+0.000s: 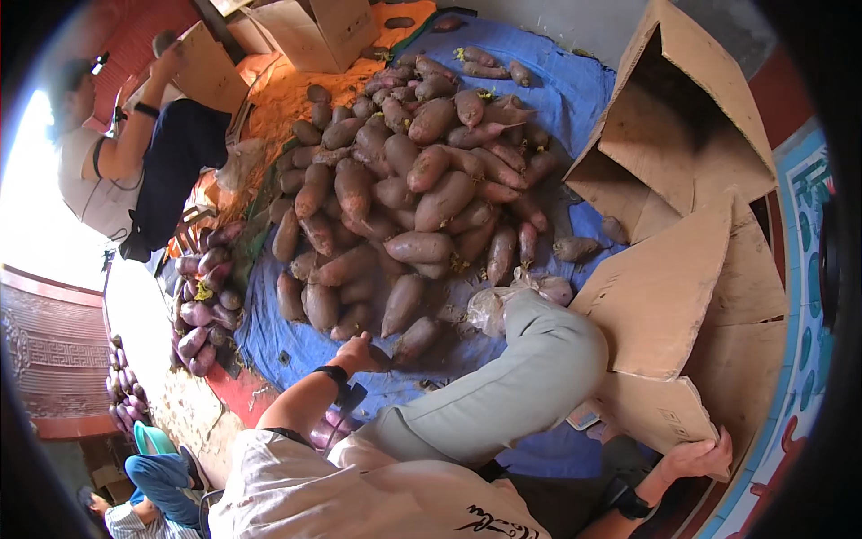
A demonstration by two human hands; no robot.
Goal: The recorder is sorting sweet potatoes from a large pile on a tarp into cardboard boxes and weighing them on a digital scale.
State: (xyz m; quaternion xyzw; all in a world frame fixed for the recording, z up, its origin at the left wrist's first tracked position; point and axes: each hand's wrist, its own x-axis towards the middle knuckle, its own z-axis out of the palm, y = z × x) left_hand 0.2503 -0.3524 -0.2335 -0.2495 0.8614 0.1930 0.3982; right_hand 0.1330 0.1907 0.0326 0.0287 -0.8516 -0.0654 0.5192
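Note:
My left hand [357, 353] grips a dark sweet potato [379, 359] at the near edge of a large heap of sweet potatoes [421, 192]. The heap lies on a blue tarp [259, 313], and some of the tubers bear small yellow-green sprouts. Another sweet potato [415, 339] lies just right of my left hand. At the lower right, my right hand [697, 458] holds the lower edge of an open cardboard box [656, 407]. My bent leg lies between the two hands. Crumpled clear plastic [488, 310] is by my knee.
A second open cardboard box [680, 128] stands at the upper right. More boxes [313, 34] stand on orange sheeting at the top. Purple sweet potatoes [195, 313] lie to the left. A co-worker [108, 155] sits upper left, a raised hand holding a tuber; another person [158, 485] is lower left.

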